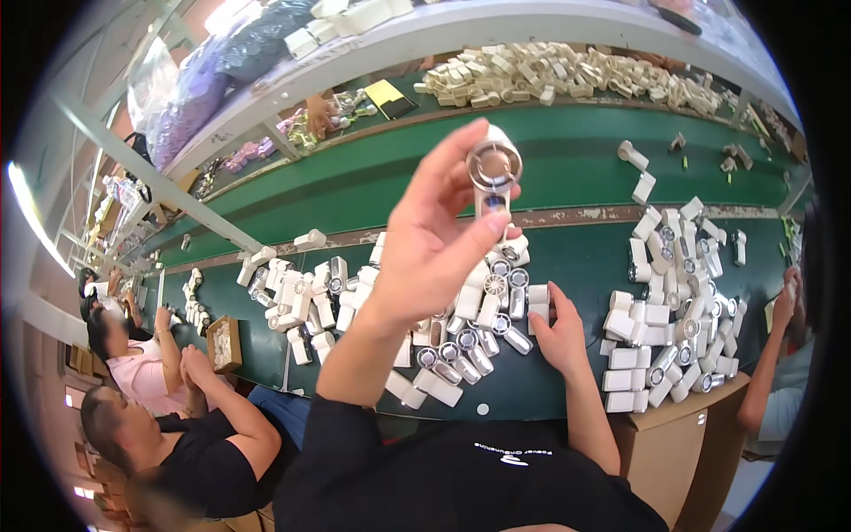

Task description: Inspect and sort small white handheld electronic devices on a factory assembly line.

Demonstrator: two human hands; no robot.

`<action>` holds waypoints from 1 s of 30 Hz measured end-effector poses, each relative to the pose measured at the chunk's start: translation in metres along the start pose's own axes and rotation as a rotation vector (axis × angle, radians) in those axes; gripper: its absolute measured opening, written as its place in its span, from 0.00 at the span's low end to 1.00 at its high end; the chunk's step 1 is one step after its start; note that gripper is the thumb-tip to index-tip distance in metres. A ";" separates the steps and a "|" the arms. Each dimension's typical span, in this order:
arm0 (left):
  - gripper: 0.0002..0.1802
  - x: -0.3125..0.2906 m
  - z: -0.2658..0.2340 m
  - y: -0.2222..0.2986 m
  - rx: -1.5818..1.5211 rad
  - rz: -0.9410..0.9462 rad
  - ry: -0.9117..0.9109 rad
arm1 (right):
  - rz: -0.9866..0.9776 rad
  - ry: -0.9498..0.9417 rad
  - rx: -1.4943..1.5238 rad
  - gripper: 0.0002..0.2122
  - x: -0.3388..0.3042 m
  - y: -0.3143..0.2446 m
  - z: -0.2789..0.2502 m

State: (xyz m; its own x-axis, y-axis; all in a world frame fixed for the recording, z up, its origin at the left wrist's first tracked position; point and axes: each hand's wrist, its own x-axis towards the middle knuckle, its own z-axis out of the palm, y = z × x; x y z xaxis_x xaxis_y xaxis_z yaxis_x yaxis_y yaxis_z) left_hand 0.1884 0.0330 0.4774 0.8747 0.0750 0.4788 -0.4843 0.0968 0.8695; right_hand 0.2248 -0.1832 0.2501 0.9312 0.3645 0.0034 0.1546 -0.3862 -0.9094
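My left hand (434,235) is raised over the green bench, its fingers and thumb wrapped round a small white handheld fan (495,167). That fan stands upright, its round silver-rimmed head at the top and a small dark-blue window below. Lower down, my right hand (563,335) rests at the right edge of a heap of similar white fans (470,306). Its thumb and fingers close on a white fan body (538,300), whose far side is partly hidden. Many fans in the heap show round grilles with dark or silver rims.
Another fan pile (656,315) lies to the right, above a cardboard box (683,443). Behind runs a green conveyor belt (355,195), with a mound of cream parts (567,75) beyond. Co-workers sit at the left, near a small carton (223,346); another person's arm (776,328) shows at right.
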 end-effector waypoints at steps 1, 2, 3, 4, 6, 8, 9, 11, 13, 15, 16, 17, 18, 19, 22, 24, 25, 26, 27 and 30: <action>0.42 0.006 0.000 0.013 0.012 0.015 0.002 | 0.001 0.008 -0.023 0.32 0.000 -0.001 -0.002; 0.43 0.010 0.001 0.021 0.037 0.018 -0.003 | 0.004 0.018 -0.046 0.31 -0.002 -0.001 -0.004; 0.43 0.013 -0.001 0.025 0.046 0.035 -0.013 | 0.002 0.026 -0.046 0.29 -0.004 -0.004 -0.006; 0.43 0.017 -0.001 0.028 0.054 0.047 -0.024 | -0.014 0.035 -0.044 0.29 -0.006 -0.004 -0.010; 0.43 0.023 -0.001 0.033 0.066 0.060 -0.016 | -0.024 0.097 -0.183 0.26 -0.010 -0.002 -0.019; 0.43 0.028 0.000 0.033 0.096 0.068 0.007 | -0.102 0.195 -0.248 0.22 -0.015 -0.001 -0.038; 0.44 0.035 -0.002 0.030 0.147 0.080 0.007 | -0.112 0.273 -0.273 0.21 -0.016 0.004 -0.050; 0.43 0.051 -0.010 0.034 0.214 0.135 0.037 | -0.106 0.382 -0.248 0.19 -0.016 -0.006 -0.072; 0.42 0.075 -0.018 0.038 0.250 0.161 0.044 | 0.013 0.440 -0.044 0.18 -0.018 -0.026 -0.092; 0.41 0.094 -0.022 0.048 0.288 0.179 0.025 | -0.058 0.486 -0.199 0.18 -0.017 -0.014 -0.101; 0.41 0.100 -0.023 0.054 0.310 0.206 0.012 | -0.130 0.522 -0.358 0.18 -0.018 -0.008 -0.105; 0.40 0.103 -0.023 0.061 0.330 0.198 0.010 | -0.098 0.488 -0.402 0.22 -0.019 -0.004 -0.107; 0.40 0.107 -0.023 0.065 0.334 0.209 0.007 | -0.093 0.498 -0.511 0.26 -0.021 -0.002 -0.103; 0.40 0.112 -0.024 0.065 0.349 0.208 -0.005 | -0.081 0.507 -0.622 0.31 -0.023 0.001 -0.098; 0.40 0.123 -0.026 0.064 0.356 0.212 -0.006 | 0.122 0.318 -0.793 0.42 -0.026 0.004 -0.090; 0.41 0.131 -0.030 0.063 0.345 0.215 0.025 | 0.113 0.317 -0.829 0.40 -0.026 0.011 -0.088; 0.41 0.135 -0.030 0.064 0.362 0.216 0.034 | 0.101 0.347 -0.818 0.37 -0.025 0.021 -0.087; 0.41 0.140 -0.032 0.065 0.363 0.219 0.030 | 0.089 0.376 -0.806 0.36 -0.023 0.028 -0.088; 0.41 0.148 -0.038 0.064 0.462 0.244 0.053 | 0.085 0.415 -0.794 0.32 -0.022 0.031 -0.087; 0.40 0.171 -0.067 0.070 1.007 0.433 0.295 | 0.070 0.420 -0.780 0.33 -0.019 0.032 -0.086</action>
State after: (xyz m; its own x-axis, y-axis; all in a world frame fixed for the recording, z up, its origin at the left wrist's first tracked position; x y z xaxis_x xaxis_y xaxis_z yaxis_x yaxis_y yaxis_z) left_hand 0.3026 0.1191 0.6124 0.5341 0.1520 0.8316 -0.3931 -0.8262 0.4035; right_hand 0.2402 -0.2759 0.2565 0.9676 0.0367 0.2500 0.1307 -0.9193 -0.3711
